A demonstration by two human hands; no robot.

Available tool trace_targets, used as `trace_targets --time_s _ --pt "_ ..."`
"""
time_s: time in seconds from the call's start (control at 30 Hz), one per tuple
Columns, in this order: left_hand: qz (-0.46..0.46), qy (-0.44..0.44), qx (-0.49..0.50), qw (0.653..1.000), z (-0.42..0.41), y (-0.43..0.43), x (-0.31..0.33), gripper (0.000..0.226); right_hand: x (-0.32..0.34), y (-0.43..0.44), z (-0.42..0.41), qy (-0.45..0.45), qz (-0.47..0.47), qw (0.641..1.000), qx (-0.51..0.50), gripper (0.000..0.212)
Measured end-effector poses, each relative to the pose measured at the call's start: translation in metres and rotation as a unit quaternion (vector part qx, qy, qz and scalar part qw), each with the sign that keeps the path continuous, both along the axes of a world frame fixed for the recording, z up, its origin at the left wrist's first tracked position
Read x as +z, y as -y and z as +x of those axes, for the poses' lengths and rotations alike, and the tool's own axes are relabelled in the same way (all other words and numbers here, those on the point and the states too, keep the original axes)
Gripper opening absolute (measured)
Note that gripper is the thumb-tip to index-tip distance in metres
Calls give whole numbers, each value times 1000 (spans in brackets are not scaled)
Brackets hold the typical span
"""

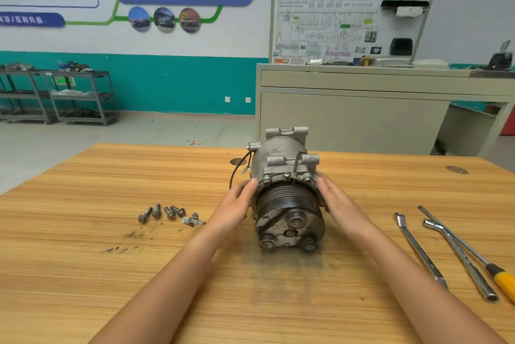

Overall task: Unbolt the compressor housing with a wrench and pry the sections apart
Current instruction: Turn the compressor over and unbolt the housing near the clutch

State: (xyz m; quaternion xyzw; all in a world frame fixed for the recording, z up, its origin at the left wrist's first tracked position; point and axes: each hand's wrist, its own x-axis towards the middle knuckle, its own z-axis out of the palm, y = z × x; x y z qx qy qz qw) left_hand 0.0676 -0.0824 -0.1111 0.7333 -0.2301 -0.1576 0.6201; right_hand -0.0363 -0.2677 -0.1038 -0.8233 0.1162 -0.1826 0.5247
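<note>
Compressor (pixel 287 185): mid desk (pixel 111 274), lying on its side, pulley end facing me, mounting ears up top.

Weight/feel: cast metal body + big pulley, so I'd guess heavy and totally rigid. Looks grimy, prob a bit slippery. It's round, so it could roll if I let go.

Where to grab: both sides of the body just behind the pulley, or by the ears. Not the thin black wire (pixel 237 168) on the left, that's the fragile bit imo.

Left hand (pixel 237 204): opened out, fingers pretty much straight, tips against the left side of the housing by the pulley seam. Not wrapped round anything.

Right hand (pixel 338 204): same deal mirrored, flat against the right side, holding nothing.

Bolts (pixel 163 212): four loose on the desk, well left of the compressor, small connector bit beside them.

Tools: two bent wrenches (pixel 459 257) + yellow-handled screwdriver (pixel 503 281) off to the right, nobody touching them.

Stage: my guess is unbolting's mostly done and prying comes next. There are bolt heads on the front flange tho, can't tell if they're loose.
</note>
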Motion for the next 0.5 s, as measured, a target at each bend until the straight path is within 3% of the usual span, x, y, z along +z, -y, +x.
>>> trace_targets --time_s 0.13,0.2,0.33,0.5 --pt "21 29 -23 999 2 -5 -12 79 -9 4 -4 9 -42 999 -7 79" --pt "45 83 -34 995 3 -7 -15 76 -12 6 -4 10 -73 997 -12 80" --pt "121 267 19 956 8 -8 -21 45 -15 12 -1 -1 -169 985 -30 79" --pt "92 286 5 954 7 -6 -21 68 -11 16 1 6 -278 960 -13 68"
